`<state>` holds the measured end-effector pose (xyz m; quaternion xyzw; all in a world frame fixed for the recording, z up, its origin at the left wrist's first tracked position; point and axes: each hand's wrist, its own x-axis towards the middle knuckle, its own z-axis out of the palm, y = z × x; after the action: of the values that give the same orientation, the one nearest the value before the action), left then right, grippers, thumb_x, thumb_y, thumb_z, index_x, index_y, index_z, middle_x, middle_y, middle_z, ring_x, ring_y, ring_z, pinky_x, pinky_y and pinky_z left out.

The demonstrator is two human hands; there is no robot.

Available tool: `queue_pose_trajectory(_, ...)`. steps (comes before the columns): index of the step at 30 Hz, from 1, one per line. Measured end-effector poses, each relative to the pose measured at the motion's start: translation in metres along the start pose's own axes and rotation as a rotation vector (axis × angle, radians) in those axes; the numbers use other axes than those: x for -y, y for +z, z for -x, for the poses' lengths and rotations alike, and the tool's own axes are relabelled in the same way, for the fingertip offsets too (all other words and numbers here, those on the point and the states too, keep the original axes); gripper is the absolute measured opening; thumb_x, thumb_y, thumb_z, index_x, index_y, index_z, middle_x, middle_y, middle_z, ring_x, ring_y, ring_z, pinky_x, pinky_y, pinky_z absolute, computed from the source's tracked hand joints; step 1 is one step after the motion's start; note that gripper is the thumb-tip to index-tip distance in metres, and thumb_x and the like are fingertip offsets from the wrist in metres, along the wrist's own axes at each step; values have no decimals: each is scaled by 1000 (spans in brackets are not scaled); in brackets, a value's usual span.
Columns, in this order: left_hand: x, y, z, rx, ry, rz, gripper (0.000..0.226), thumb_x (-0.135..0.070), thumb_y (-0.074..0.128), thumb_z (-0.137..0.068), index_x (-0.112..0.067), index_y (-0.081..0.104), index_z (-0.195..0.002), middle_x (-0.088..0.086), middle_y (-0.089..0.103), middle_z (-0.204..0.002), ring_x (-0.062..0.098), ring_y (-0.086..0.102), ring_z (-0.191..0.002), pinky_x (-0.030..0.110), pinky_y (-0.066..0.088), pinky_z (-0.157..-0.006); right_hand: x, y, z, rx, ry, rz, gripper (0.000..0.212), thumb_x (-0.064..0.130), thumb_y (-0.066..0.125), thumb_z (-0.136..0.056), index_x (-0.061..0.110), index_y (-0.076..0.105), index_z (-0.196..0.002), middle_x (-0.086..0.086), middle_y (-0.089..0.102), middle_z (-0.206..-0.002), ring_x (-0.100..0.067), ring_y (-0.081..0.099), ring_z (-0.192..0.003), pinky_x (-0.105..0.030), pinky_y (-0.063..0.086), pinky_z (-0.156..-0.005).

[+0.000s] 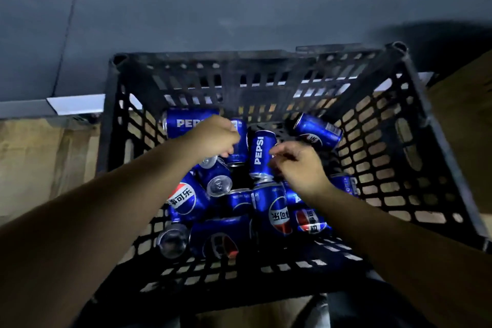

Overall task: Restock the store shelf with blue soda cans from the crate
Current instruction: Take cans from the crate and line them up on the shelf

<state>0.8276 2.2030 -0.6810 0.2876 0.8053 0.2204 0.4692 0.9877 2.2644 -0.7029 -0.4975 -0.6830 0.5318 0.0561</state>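
Grey metal store shelf (213, 24) spans the far side of the black plastic crate (415, 125), its deck bare where visible. Tan floor (32, 157) shows to the crate's left and right and through its lattice walls.

Crate holds a loose heap of blue soda cans (221, 237), most lying on their sides toward the near and middle part of its floor. One stray can (318, 132) lies apart in the far right corner of the crate. One can marked PEPSI (186, 121) lies sideways against the crate's far left wall.

Both forearms reach down into the crate from its near edge.

Left hand (215, 138), over the crate's centre-left, has fingers curled down onto an upright-ish can (239, 146); whether it actually clasps that can, cannot tell.

Right hand (298, 165), just right of the crate's centre, fingers bent at the side of a tilted can reading PEPSI (261, 154); contact looks likely, firm hold not clear.
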Motion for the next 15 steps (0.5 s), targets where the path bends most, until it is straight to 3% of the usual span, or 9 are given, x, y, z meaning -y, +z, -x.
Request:
queue_pose_trajectory(4, 7, 27, -17, 75, 33, -106, 13, -9, 48, -92, -5, 59, -87, 9, 58, -75, 23, 55, -74, 30, 48, -68, -17, 12, -15, 96, -40, 275, 23, 0, 53, -86, 1, 70, -101, -20, 67, -103, -32, 62, -99, -35, 48, -88)
queue_pose_trajectory(6, 14, 34, -24, 30, 67, -169, 18, -9, 49, -91, 4, 61, -89, 14, 59, -81, 24, 55, -81, 38, 49, -84, -17, 16, -23, 22, -46, 350, 23, 5, 52, -87, 3, 70, -102, -19, 67, -105, -32, 61, -101, -31, 46, -84)
queue_pose_trajectory(8, 18, 39, -27, -1, 102, -237, 22, -10, 48, -90, 6, 63, -96, 15, 61, -88, 25, 56, -86, 35, 47, -84, -15, 20, -33, -71, 2, 310, 23, 8, 51, -86, 5, 70, -98, -18, 68, -101, -31, 60, -98, -31, 47, -81)
queue_pose_trajectory(11, 20, 43, -31, -39, 184, -293, 21, -8, 47, -89, 1, 65, -95, 1, 58, -75, 21, 56, -83, 29, 43, -76, -14, 29, -51, -82, 62, 326, 25, 13, 51, -86, 1, 67, -101, -19, 63, -97, -29, 59, -93, -26, 41, -72)
queue_pose_trajectory(13, 18, 48, -36, -157, 285, -263, 21, -5, 46, -89, -1, 66, -94, -1, 58, -73, 21, 58, -82, 29, 45, -77, -14, 33, -62, -113, 80, 366, 26, 16, 53, -87, 1, 64, -104, -18, 62, -104, -29, 59, -98, -28, 42, -74)
queue_pose_trajectory(15, 19, 54, -38, -280, 343, -125, 23, -1, 44, -89, -1, 67, -94, 8, 64, -82, 26, 63, -88, 32, 48, -81, -20, 38, -69, -158, 58, 425, 28, 18, 53, -89, 4, 61, -111, -17, 60, -118, -31, 56, -110, -31, 44, -81)
